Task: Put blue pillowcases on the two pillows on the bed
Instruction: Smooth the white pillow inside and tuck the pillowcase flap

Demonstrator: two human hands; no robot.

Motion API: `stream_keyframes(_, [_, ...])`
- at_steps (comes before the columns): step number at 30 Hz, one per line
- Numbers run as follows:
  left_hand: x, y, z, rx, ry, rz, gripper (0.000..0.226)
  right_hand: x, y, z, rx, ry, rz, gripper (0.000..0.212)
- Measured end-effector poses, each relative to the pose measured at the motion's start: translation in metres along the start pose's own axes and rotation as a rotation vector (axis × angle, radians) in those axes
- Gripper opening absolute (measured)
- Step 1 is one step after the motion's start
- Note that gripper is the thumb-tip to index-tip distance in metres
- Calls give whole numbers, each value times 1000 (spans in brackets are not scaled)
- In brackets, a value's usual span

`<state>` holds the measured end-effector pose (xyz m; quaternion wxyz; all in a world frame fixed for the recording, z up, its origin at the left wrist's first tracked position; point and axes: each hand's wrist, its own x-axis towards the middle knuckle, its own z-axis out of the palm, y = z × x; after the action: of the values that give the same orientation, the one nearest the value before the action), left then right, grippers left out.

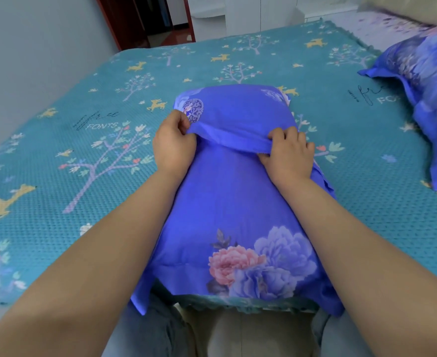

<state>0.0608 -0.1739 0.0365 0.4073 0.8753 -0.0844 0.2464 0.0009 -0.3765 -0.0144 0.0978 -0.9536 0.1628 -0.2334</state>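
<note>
The pillow in its blue pillowcase [227, 202] lay lengthwise in front of me on the bed [58, 150], its near end with the printed pink and lilac flowers hanging just over the bed's near edge, its far end pointing up the mattress. I judged it was laid that way so the open end and its inner flap sat within reach of both arms at once. Across the middle ran a folded band of the same blue cloth [227, 136], raised off the surface below it, and that band was what I was working on: it looked like the envelope flap being drawn over the pillow's end, a late step for this one. My left hand [173, 145] had its grip clamped on the left end of the band, fingers curled over and the cloth bunched under them. My right hand [288, 153] gripped the right end likewise, thumb beneath and fingers curled on top, pinching the fold. Holding both ends kept the band taut and level, which I supposed was the point, so it would slide evenly. Well apart, at the right edge of the bed, lay a second pillow [426, 81] already in matching blue flowered cloth. The bed wore a teal cover [263, 55] with deer and trees, and beyond it stood a dark red door frame [109, 21].
</note>
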Motion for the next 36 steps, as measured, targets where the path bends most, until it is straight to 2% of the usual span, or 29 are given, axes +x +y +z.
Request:
stream_keyframes(2, [-1, 10, -10, -64, 41, 63, 26, 3, 2, -1, -4, 30, 32, 33])
stream_keyframes(5, [-14, 10, -26, 48, 61, 169, 24, 9, 13, -9, 51, 64, 122, 30])
stream_keyframes(7, [-27, -1, -32, 183, 2, 192, 23, 13, 23, -21, 136, 54, 204, 32])
stream_keyframes(9, [-36, -13, -37, 249, -117, 120, 25, 17, 30, -38, 185, 2, 253, 32])
stream_keyframes(11, [-45, -12, -44, 187, -136, 90, 25, 16, 27, -59, 166, -34, 224, 30])
stream_keyframes(13, [-62, 5, -46, 74, -108, 231, 23, 8, 16, -80, 163, 8, 158, 25])
stream_keyframes(15, [-88, 29, -40, 83, -249, 417, 29, -8, -1, -94, 218, 103, 72, 23])
stream_keyframes(17, [-108, 41, -25, 292, -442, 527, 49, -28, -18, -95, 357, 163, -51, 22])
stream_keyframes(18, [-113, 41, -19, 397, -508, 509, 57, -41, -27, -91, 428, 105, -129, 22])
stream_keyframes(20, [-108, 34, -10, 521, -619, 387, 59, -62, -37, -73, 450, -176, -260, 26])
stream_keyframes(21, [-102, 31, -7, 565, -681, 323, 56, -69, -36, -60, 362, -325, -309, 32])
stream_keyframes(23, [-92, 25, -3, 644, -759, 229, 57, -72, -22, -42, 125, -451, -346, 50])
stream_keyframes(25, [-80, 13, -3, 683, -732, 112, 62, -63, 2, -32, 29, -473, -242, 66])
stream_keyframes(27, [-68, -8, -7, 647, -702, -68, 73, -52, 30, -25, 1, -491, -36, 78])
stream_keyframes(29, [-63, -26, -18, 448, -678, -222, 74, -49, 50, -21, 156, -549, 180, 88])
stream_keyframes(30, [-64, -31, -23, 335, -662, -259, 66, -51, 54, -21, 293, -571, 254, 88])
stream_keyframes(32, [-68, -38, -32, 219, -602, -289, 49, -54, 53, -20, 498, -540, 316, 82])
stream_keyframes(33, [-74, -38, -37, 233, -563, -295, 46, -57, 51, -21, 519, -499, 319, 79])
stream_keyframes(36, [-94, -32, -52, 467, -362, -228, 41, -66, 40, -30, 262, -366, 208, 62])
